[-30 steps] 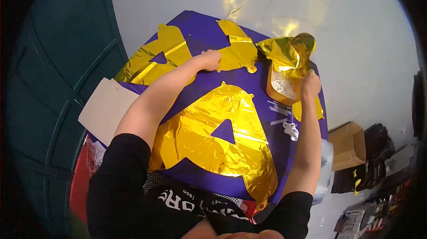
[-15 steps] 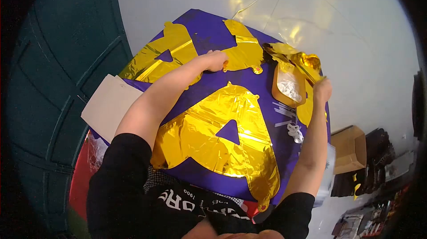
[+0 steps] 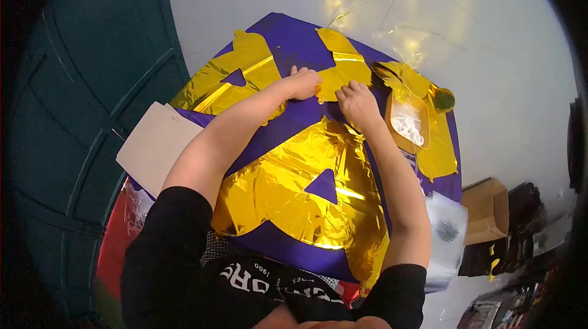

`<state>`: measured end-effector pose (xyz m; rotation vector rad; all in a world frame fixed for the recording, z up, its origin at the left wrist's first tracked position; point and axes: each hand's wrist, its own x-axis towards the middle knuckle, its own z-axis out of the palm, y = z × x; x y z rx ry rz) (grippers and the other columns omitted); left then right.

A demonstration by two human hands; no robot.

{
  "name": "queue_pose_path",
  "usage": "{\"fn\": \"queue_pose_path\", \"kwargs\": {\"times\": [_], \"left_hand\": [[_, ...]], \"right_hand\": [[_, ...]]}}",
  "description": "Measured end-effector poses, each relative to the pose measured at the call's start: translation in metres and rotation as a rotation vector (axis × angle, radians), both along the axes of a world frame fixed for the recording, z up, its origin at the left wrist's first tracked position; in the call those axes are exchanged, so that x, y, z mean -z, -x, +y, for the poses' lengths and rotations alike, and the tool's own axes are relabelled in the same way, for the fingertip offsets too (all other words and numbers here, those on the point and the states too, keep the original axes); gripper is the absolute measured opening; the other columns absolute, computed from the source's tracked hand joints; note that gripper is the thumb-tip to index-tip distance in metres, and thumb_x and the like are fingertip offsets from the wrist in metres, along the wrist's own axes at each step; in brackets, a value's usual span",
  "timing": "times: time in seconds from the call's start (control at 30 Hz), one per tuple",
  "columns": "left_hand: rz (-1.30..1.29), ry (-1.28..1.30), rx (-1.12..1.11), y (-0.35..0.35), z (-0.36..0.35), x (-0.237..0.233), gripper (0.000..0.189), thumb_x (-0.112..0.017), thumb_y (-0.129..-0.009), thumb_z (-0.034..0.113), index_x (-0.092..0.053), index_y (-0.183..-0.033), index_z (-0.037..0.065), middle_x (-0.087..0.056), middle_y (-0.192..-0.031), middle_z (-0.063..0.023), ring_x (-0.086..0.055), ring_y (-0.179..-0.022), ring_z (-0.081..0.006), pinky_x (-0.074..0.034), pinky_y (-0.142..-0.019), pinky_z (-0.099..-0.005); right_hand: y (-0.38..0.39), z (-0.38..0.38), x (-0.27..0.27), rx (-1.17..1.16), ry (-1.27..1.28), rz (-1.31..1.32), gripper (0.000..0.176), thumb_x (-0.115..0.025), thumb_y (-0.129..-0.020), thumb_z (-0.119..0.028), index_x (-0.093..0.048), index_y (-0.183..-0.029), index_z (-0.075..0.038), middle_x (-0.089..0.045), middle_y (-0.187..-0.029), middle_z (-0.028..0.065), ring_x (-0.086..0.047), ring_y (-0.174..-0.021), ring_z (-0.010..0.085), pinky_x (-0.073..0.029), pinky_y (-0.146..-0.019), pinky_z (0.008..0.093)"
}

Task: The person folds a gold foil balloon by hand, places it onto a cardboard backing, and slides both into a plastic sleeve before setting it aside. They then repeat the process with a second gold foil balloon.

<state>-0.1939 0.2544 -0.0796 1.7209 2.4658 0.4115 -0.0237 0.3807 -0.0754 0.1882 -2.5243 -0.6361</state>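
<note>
A flat gold foil balloon (image 3: 346, 72) lies at the back middle of the purple-covered table. My left hand (image 3: 302, 83) is closed at its lower left corner, beside a small orange tab. Closed over the lower right corner is my right hand (image 3: 358, 106), fingers curled and hiding the foil beneath. Nearest my body lies a big A-shaped foil balloon (image 3: 275, 191) with a triangular hole. Another A-shaped foil balloon (image 3: 254, 63) is spread out beyond my left forearm.
To the right, a yellow tub (image 3: 422, 143) holds white ribbon-like pieces, with more gold foil (image 3: 442, 157) around it. Beige card (image 3: 150, 145) lies at the left edge, and a clear plastic packet (image 3: 446, 237) at the right. A cardboard box (image 3: 487, 209) stands beyond the table.
My right hand has let go of the gold foil by the tub and moved left to the back middle balloon. My left hand stays at that balloon's left corner.
</note>
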Motion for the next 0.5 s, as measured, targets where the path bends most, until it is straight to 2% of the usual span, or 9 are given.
{"fn": "queue_pose_path", "kwargs": {"times": [0.03,0.13,0.2,0.3,0.33,0.4,0.5], "left_hand": [[0.010,-0.045,-0.004,0.001,0.000,0.002,0.041,-0.050,-0.082,0.002,-0.063,-0.120,0.011,-0.060,-0.121,-0.0170,-0.050,-0.121,-0.0372,-0.023,-0.107,-0.0638],[-0.018,-0.032,0.008,0.001,-0.004,-0.007,0.041,-0.050,-0.081,0.002,-0.064,-0.120,0.009,-0.066,-0.110,-0.0167,-0.059,-0.110,-0.0362,-0.033,-0.105,-0.0563],[-0.043,-0.115,0.005,0.006,-0.003,-0.005,0.038,-0.050,-0.081,0.003,-0.066,-0.115,0.007,-0.068,-0.107,-0.0166,-0.061,-0.106,-0.0356,-0.041,-0.100,-0.0485],[-0.111,-0.240,-0.034,0.012,-0.001,-0.001,0.033,-0.050,-0.082,0.003,-0.068,-0.110,0.005,-0.067,-0.108,-0.0178,-0.064,-0.103,-0.0350,-0.048,-0.093,-0.0401],[-0.139,-0.281,-0.054,0.013,-0.002,-0.001,0.032,-0.050,-0.082,0.003,-0.069,-0.108,0.004,-0.067,-0.109,-0.0184,-0.064,-0.102,-0.0348,-0.049,-0.090,-0.0378],[-0.246,-0.321,-0.031,0.014,0.000,0.001,0.031,-0.050,-0.082,0.003,-0.069,-0.107,0.003,-0.067,-0.109,-0.0190,-0.064,-0.103,-0.0339,-0.049,-0.090,-0.0386],[-0.325,-0.333,-0.008,0.012,0.006,0.009,0.031,-0.050,-0.082,0.002,-0.069,-0.107,0.002,-0.067,-0.108,-0.0198,-0.064,-0.104,-0.0324,-0.049,-0.090,-0.0384]], "right_hand": [[0.006,0.000,0.004,-0.033,-0.012,-0.016,0.009,-0.060,-0.074,-0.015,-0.063,-0.080,-0.009,-0.062,-0.079,0.0032,-0.055,-0.086,0.0209,-0.044,-0.077,0.0320],[0.019,0.002,0.009,-0.095,-0.045,-0.067,0.009,-0.058,-0.076,-0.015,-0.064,-0.073,-0.009,-0.064,-0.076,0.0035,-0.056,-0.084,0.0210,-0.045,-0.076,0.0319],[0.023,0.002,0.010,-0.093,-0.062,-0.107,0.009,-0.058,-0.076,-0.015,-0.064,-0.071,-0.010,-0.065,-0.076,0.0034,-0.057,-0.084,0.0213,-0.045,-0.076,0.0316],[0.024,-0.001,0.014,-0.040,0.126,-0.115,0.008,-0.060,-0.074,-0.011,-0.066,-0.072,-0.007,-0.065,-0.075,0.0068,-0.057,-0.083,0.0240,-0.045,-0.077,0.0328],[0.026,-0.001,0.020,-0.050,0.263,-0.012,0.008,-0.060,-0.073,-0.008,-0.067,-0.072,-0.006,-0.065,-0.075,0.0086,-0.057,-0.083,0.0256,-0.046,-0.077,0.0340],[0.031,0.002,0.038,-0.067,0.535,0.197,0.009,-0.061,-0.071,-0.004,-0.069,-0.074,-0.003,-0.065,-0.075,0.0122,-0.059,-0.082,0.0287,-0.047,-0.077,0.0364],[0.037,0.007,0.049,0.072,0.907,0.200,0.010,-0.064,-0.070,-0.002,-0.071,-0.078,-0.002,-0.066,-0.076,0.0169,-0.061,-0.076,0.0347,-0.049,-0.072,0.0408]]}}
